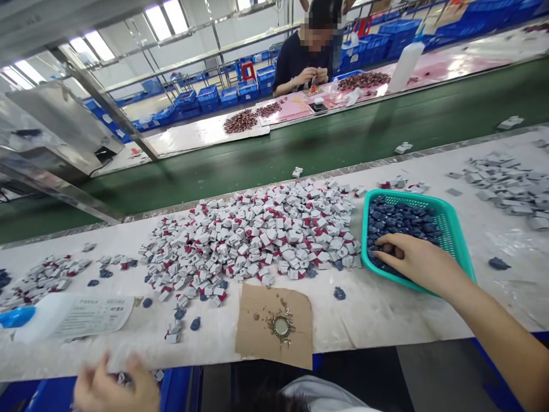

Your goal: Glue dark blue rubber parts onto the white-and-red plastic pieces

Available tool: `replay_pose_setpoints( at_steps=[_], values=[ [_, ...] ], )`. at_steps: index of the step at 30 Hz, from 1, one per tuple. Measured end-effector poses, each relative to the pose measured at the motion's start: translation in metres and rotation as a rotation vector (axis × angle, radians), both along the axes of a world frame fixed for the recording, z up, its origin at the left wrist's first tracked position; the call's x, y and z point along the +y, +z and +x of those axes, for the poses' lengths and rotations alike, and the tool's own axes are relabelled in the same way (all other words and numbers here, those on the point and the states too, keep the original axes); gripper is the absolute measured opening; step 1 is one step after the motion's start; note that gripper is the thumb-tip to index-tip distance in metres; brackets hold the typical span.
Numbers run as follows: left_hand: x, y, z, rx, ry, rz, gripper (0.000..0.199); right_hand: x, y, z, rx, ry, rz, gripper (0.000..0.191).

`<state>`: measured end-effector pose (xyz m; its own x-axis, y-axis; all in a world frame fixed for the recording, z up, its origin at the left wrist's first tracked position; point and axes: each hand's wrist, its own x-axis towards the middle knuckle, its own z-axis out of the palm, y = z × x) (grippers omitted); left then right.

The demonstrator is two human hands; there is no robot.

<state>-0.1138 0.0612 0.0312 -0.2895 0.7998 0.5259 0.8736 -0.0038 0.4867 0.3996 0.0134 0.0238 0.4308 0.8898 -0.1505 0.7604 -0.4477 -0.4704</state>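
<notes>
My right hand point(412, 260) reaches into a teal plastic basket point(461, 252) at the right. Its fingers are curled and pinch at the small dark blue pieces point(403, 217) inside; the fingertips partly hide what they grip. At the lower left, my left hand point(118, 386) hangs over a blue bin point(175, 389) at the table's front edge. Slightly blurred, its fingers are apart and no object shows between them. A large heap of white-and-red pieces point(257, 229) covers the middle of the table.
Brown cardboard point(257, 320) with a round metal cap point(281, 327) lies at the front edge. A white bottle point(86, 315) with a blue tip lies left. Grey pieces point(510, 183) are spread right. Beyond the green conveyor belt point(206, 166), a person point(300, 63) handles small parts.
</notes>
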Motion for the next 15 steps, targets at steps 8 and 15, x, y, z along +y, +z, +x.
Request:
replay_pose_setpoints(
  at_steps=[8, 15],
  values=[
    [0.175, 0.077, 0.271, 0.170, -0.877, 0.069, 0.036, 0.000, -0.001, 0.009, -0.013, 0.136, -0.030, 0.029],
    [0.281, 0.057, 0.414, 0.523, -0.894, -0.627, 0.034, -0.005, -0.018, 0.006, 0.012, 0.085, 0.136, 0.025]
  ],
)
